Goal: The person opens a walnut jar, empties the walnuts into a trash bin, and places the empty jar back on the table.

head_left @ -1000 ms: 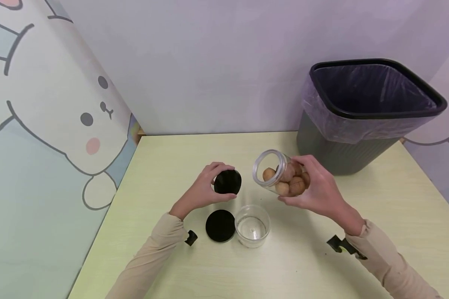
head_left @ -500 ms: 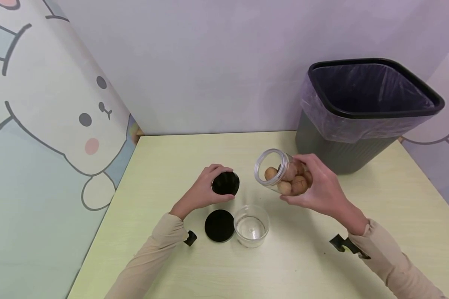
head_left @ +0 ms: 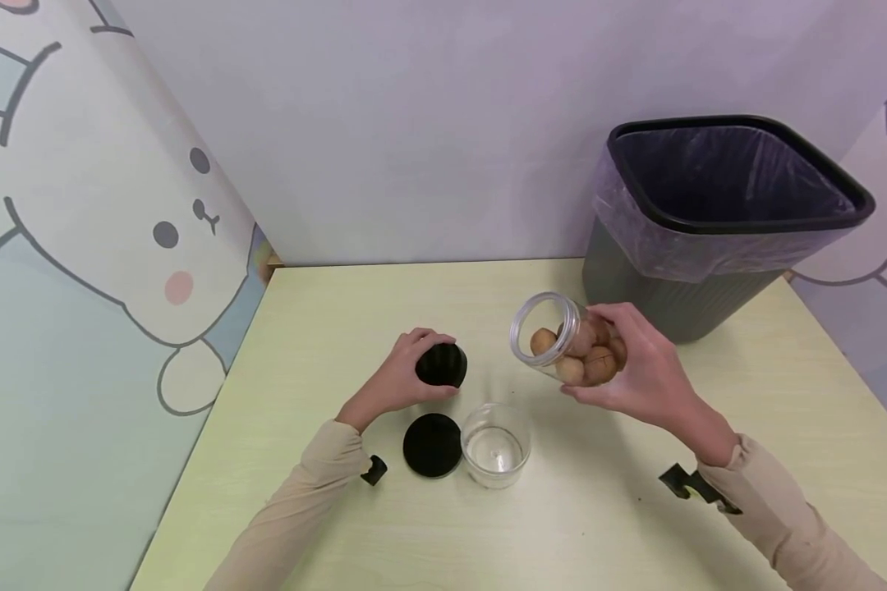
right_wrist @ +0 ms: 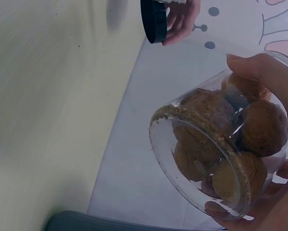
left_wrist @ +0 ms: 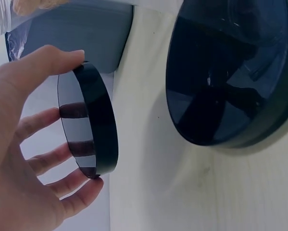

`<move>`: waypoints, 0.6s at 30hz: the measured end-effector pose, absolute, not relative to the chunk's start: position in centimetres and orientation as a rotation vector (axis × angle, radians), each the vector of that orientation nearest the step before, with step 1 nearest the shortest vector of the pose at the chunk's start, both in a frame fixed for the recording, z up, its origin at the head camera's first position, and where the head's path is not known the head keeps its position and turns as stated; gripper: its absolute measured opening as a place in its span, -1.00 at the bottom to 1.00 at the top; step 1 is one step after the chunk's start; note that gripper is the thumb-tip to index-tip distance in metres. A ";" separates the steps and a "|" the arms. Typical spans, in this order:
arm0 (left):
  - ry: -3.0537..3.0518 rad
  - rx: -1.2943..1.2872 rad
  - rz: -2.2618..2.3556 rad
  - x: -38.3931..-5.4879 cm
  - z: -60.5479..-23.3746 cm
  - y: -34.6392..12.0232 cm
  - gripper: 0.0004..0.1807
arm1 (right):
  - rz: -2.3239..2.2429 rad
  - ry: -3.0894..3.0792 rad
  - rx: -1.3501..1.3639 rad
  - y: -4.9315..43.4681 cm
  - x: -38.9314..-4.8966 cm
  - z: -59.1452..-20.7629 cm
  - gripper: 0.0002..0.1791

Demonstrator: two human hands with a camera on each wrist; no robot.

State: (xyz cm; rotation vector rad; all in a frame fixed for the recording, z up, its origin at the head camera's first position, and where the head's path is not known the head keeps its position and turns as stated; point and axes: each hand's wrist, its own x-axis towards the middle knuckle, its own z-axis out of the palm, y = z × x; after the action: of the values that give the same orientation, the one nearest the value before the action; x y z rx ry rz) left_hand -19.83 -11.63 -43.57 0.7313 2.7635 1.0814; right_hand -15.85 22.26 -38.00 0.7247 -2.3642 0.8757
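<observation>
My left hand [head_left: 399,379] holds a black round jar lid [head_left: 443,365] by its edge, thumb on one side and fingers on the other. In the left wrist view this lid [left_wrist: 99,115] stands on edge in the grip. My right hand [head_left: 649,371] grips a clear jar [head_left: 573,318] lying tilted in the air, its uncovered mouth toward the left. Several brown walnuts [head_left: 599,366] lie inside it. The right wrist view faces the jar's base, where brown crumbs [right_wrist: 192,118] line the edge. Below the hands, a second black lid [head_left: 432,446] lies beside an empty clear jar [head_left: 494,469].
A grey bin [head_left: 636,283] with a black rim and a clear liner stands at the back right of the pale wooden table [head_left: 325,312], close behind the right hand. A pale wall [head_left: 414,139] rises along the back edge.
My right hand has shifted slightly right with the jar of walnuts. My left hand has drifted slightly left and down with the lid, widening the gap between them.
</observation>
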 end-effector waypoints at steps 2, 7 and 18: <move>2.762 0.725 1.069 -19.9 -43.8 -11.7 -0.28 | 0.876 -2.367 0.723 22.4 -15.8 -37.9 0.04; 2.761 0.703 1.032 -20.0 -44.2 -11.8 -0.28 | 0.884 -2.343 0.729 22.6 -15.7 -37.6 0.03; 2.782 0.648 0.907 -19.9 -44.7 -11.8 -0.28 | 0.857 -2.357 0.705 23.5 -15.4 -37.4 0.03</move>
State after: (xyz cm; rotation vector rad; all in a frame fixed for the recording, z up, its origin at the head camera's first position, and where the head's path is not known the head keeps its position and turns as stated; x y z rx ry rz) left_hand -19.89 -11.79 -44.72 0.6477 2.7821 0.9070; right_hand -15.36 23.48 -37.36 0.7046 -2.3572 0.8568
